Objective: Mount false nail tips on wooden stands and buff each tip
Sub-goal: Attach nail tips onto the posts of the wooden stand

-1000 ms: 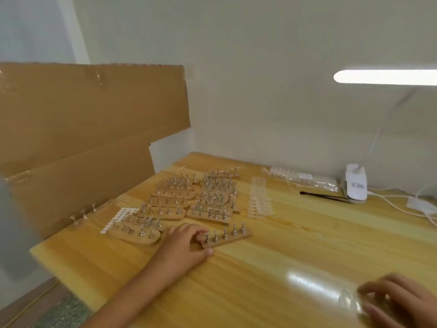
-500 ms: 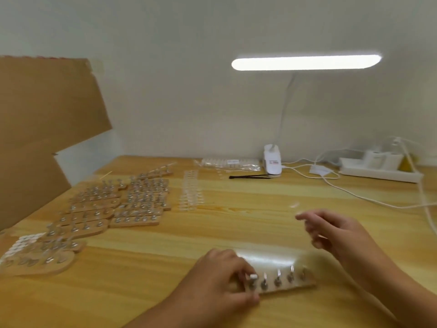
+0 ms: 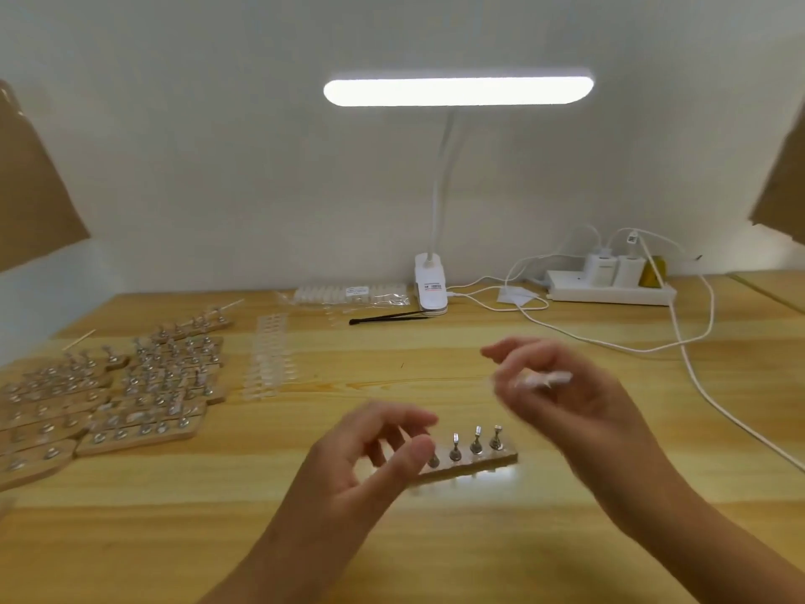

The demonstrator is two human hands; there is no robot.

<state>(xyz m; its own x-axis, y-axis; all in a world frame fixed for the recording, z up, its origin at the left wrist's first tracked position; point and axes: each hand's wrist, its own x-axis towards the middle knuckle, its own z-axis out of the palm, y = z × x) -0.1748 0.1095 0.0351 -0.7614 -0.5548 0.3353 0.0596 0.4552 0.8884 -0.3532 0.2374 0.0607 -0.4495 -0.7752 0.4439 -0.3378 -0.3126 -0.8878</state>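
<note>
A small wooden stand (image 3: pixel 479 462) with several upright metal pegs lies on the wooden table (image 3: pixel 435 538) just in front of me. My left hand (image 3: pixel 370 459) hovers at its left end with fingers spread, holding nothing; the thumb hides the leftmost peg. My right hand (image 3: pixel 566 398) is raised above and to the right of the stand, blurred by motion, its fingers pinched on a small whitish piece (image 3: pixel 542 379). Rows of clear nail tips (image 3: pixel 270 359) lie on the table further back to the left.
Many more wooden stands (image 3: pixel 143 385) crowd the left side. At the back are a bag of tips (image 3: pixel 348 295), black tweezers (image 3: pixel 387 316), a clip lamp (image 3: pixel 430 285), a power strip (image 3: pixel 610 289) and trailing cables (image 3: pixel 697 364). Cardboard (image 3: pixel 30 189) stands at both sides.
My left hand dragged one stand from the pile to the middle front and let go of it. My right hand rose from the table with the whitish piece. My view turned right.
</note>
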